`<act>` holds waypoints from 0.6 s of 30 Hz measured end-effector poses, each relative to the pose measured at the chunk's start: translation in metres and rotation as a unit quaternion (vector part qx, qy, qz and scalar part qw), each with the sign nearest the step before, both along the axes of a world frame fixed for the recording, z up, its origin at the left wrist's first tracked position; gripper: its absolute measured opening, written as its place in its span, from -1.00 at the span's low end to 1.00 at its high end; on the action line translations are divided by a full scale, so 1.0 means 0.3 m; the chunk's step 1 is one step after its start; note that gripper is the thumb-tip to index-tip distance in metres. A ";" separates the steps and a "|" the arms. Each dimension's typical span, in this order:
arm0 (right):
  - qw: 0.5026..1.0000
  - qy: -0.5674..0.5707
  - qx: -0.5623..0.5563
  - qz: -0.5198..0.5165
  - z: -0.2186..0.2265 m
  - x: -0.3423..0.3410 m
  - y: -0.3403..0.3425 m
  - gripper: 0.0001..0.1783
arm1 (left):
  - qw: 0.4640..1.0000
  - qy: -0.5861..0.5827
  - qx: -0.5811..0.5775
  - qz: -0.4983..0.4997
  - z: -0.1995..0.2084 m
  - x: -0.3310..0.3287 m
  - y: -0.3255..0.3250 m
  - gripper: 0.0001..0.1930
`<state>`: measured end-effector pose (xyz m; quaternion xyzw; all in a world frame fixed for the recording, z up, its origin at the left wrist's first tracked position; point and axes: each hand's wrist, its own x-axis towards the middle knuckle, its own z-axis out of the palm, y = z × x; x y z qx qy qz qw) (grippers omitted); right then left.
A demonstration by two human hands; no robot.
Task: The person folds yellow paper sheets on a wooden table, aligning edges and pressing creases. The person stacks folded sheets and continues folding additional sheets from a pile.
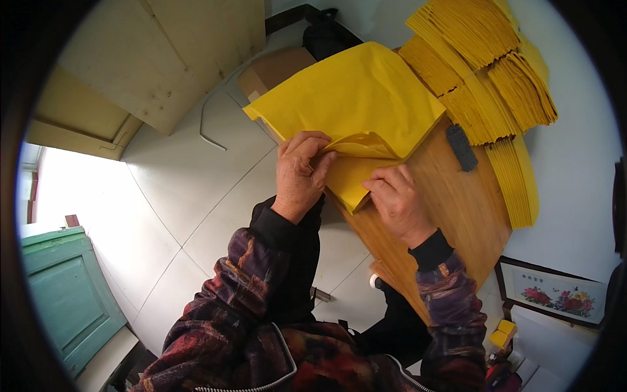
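Observation:
A large yellow bag [353,91], of paper or thin cloth, lies over the wooden table [450,189], its left end jutting past the table's edge. Its near side gapes, with the upper layer buckled above the lower flap. My left hand [300,173] is closed, pinching the upper layer at the left of this mouth between thumb and fingers. At the flap's right edge, my right hand [400,199] has thumb and forefinger pressed together on the yellow material. Whatever is inside the bag stays hidden.
Stacks of folded yellow pieces [483,85] rise at the table's far right, beside a dark grey block [462,147]. A cardboard box [277,70] stands behind the bag. A framed flower picture [555,294] is at the right, a green cabinet door [72,294] at the left.

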<state>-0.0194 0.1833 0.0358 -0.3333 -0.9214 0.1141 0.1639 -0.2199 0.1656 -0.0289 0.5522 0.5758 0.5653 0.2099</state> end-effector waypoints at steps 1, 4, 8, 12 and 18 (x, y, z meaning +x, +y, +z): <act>1.000 0.010 -0.014 -0.001 0.006 -0.001 0.006 -0.81 | 1.000 0.003 0.003 0.001 -0.001 0.000 0.000 -0.89; 0.998 0.019 -0.054 0.004 0.027 -0.005 0.029 -0.86 | 1.000 -0.012 0.004 -0.004 -0.003 -0.002 0.002 -0.86; 0.994 0.012 -0.106 0.009 0.049 -0.009 0.067 -0.80 | 1.000 -0.010 0.006 -0.021 -0.002 -0.011 0.002 -0.87; 0.987 0.017 -0.155 0.030 0.060 -0.003 0.099 -0.81 | 1.000 0.002 0.006 -0.023 -0.002 -0.013 -0.001 -0.90; 0.983 -0.005 -0.174 0.055 0.074 0.000 0.129 -0.87 | 1.000 0.008 0.008 -0.024 -0.005 -0.016 0.001 -0.87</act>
